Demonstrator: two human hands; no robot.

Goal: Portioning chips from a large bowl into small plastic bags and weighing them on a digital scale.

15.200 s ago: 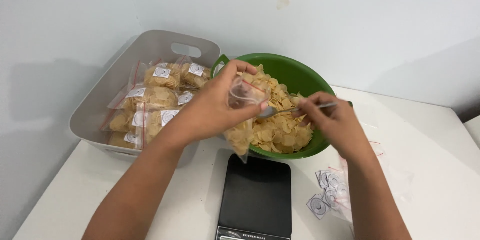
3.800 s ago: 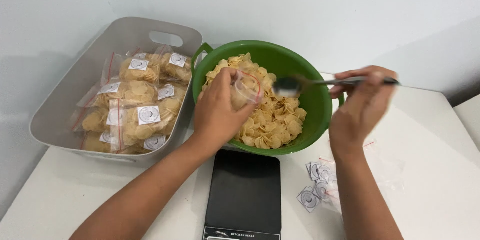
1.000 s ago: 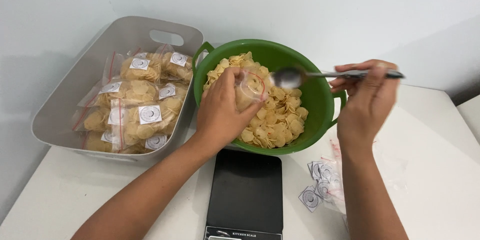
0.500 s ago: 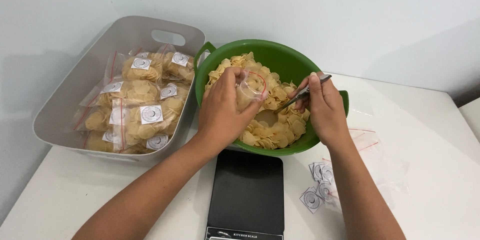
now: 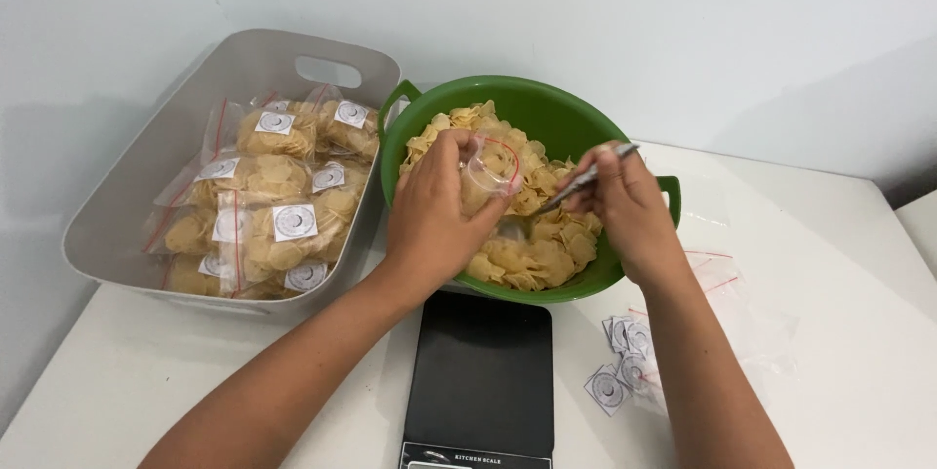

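Note:
My left hand [image 5: 434,207] holds a small clear zip bag [image 5: 488,171] with its mouth open over a green bowl [image 5: 576,118] full of pale yellow chips [image 5: 532,249]. My right hand [image 5: 625,201] grips a metal spoon [image 5: 584,179] whose bowl dips into the chips just right of the bag. Both hands hover inside the green bowl's rim.
A grey tub [image 5: 127,215] on the left holds several filled, labelled chip bags [image 5: 278,225]. A black kitchen scale [image 5: 480,376] lies in front of the bowl. Round stickers [image 5: 620,371] and empty zip bags [image 5: 752,313] lie on the white table [image 5: 839,264] at right.
My right hand has brought the spoon down from above the bowl's right rim into the chips beside the bag. My left hand still holds the bag in the same place.

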